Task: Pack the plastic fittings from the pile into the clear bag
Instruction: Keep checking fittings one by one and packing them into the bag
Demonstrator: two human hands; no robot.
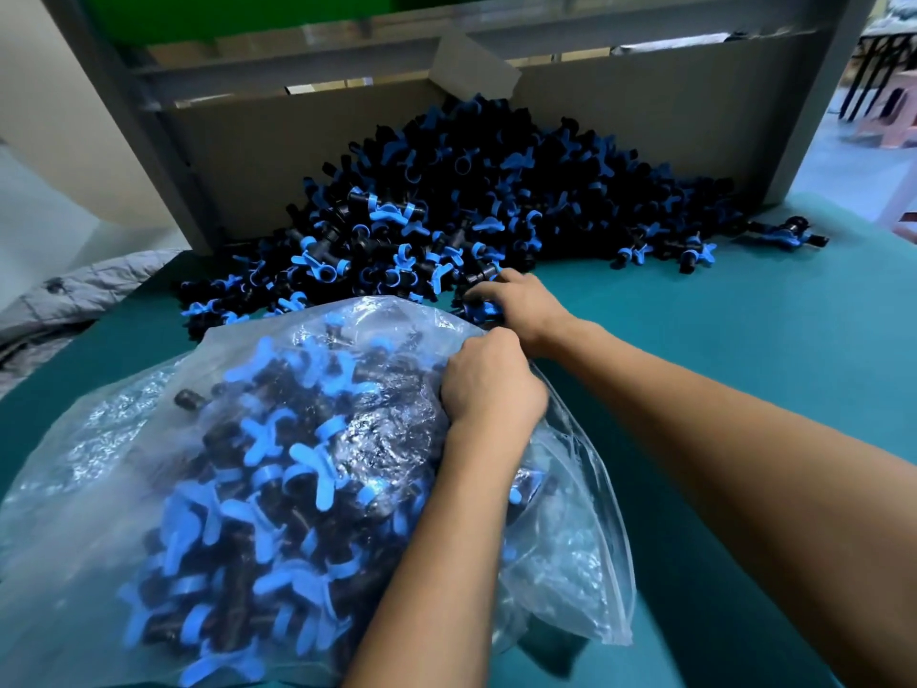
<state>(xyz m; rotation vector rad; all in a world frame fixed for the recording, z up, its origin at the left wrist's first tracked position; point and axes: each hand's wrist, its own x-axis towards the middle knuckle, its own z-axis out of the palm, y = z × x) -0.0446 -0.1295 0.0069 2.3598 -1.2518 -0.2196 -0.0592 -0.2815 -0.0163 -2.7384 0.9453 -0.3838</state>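
Fittings (446,201) piled; left hand (489,379) grips clear bag (124,439); right hand (521,302) grasps fittings.

The clear bag (258,489) runs off the frame's lower left edge.

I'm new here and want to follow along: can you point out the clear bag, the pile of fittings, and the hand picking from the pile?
clear bag (99,439): head view, its upper left wall.
pile of fittings (496,181): head view, the heap's middle.
right hand (526,305): head view, back of the hand.
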